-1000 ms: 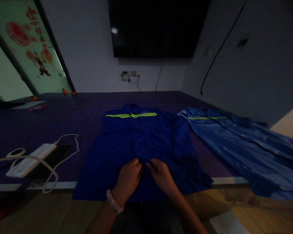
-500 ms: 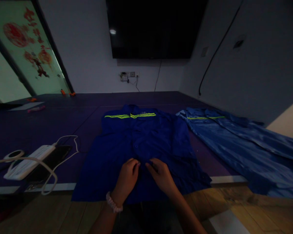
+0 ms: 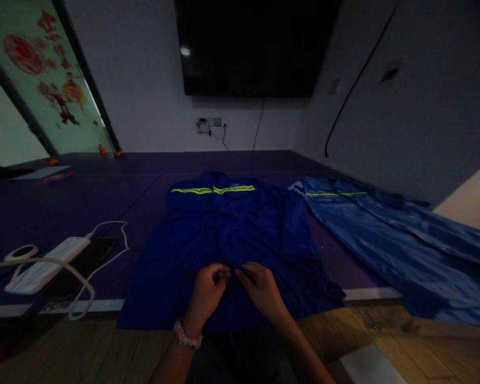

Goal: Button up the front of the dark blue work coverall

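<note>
A dark blue work jacket [image 3: 232,234] with a yellow-green reflective stripe across the chest lies flat on the purple mat [image 3: 64,197], front side up. My left hand [image 3: 208,290] and my right hand [image 3: 260,288] meet at the centre front near the hem. Both pinch the fabric along the front opening, fingertips almost touching. A pale scrunchie sits on my left wrist. What lies between the fingertips is too dark to tell.
A second, lighter blue jacket [image 3: 388,234] lies spread on the right. A white power strip [image 3: 44,264] with cables, a dark phone [image 3: 86,258] and a small round device [image 3: 21,252] sit on the left. Wooden floor [image 3: 424,341] runs along the mat's near edge.
Both hands stay at the jacket's centre front. The left fingers have curled tighter on the fabric and lifted it slightly.
</note>
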The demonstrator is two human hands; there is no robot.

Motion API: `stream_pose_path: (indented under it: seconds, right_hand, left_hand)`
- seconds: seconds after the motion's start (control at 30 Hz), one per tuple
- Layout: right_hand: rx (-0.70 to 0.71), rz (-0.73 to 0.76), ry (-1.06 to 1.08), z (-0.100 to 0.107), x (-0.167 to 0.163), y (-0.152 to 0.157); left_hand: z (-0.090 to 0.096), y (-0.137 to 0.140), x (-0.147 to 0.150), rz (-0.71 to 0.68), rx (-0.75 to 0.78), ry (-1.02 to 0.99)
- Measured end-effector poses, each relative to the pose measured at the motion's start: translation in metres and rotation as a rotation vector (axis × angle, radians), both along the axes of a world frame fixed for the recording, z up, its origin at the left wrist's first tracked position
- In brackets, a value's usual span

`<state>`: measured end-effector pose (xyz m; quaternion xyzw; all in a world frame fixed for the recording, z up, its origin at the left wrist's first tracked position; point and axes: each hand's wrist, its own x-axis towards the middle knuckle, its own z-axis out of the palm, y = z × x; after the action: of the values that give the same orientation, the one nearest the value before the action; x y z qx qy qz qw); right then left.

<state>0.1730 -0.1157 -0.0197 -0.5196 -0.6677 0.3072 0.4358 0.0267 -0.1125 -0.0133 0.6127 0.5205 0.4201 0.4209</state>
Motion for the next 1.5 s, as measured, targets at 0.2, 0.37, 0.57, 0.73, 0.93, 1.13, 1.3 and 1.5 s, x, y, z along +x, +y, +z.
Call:
stream_pose_path:
  seconds: [0.2,0.37,0.57,0.73,0.93,1.13,1.3,1.5]
  right_hand:
    - [-0.010,-0.010,0.012,0.000,-0.001,-0.001]
    - [0.028,-0.041,-0.034,0.001,-0.003,-0.003]
    - [0.239,-0.058,-0.167,0.001,-0.007,-0.008]
    - [0.288,-0.030,-0.290,0.000,-0.010,-0.008]
    - [0.192,0.048,-0.119,0.011,-0.005,-0.010]
    - [0.075,0.038,-0.033,0.010,0.001,-0.003]
    - [0.029,0.011,-0.075,0.009,-0.004,0.002]
    - [0.146,-0.009,-0.208,0.008,-0.008,0.003]
  left_hand:
    - [-0.003,0.003,0.000,-0.011,-0.014,-0.054]
    - [-0.005,0.004,0.001,-0.039,-0.004,-0.075]
    - [-0.005,-0.001,0.003,0.024,0.096,-0.139]
    - [-0.004,-0.005,0.002,0.109,0.087,-0.277]
    - [0.000,-0.004,0.002,0.132,0.049,-0.324]
    - [0.001,-0.004,0.003,0.147,0.033,-0.323]
    - [0.000,-0.005,0.001,0.139,0.048,-0.337]
    - [0.004,-0.007,0.001,0.159,0.012,-0.344]
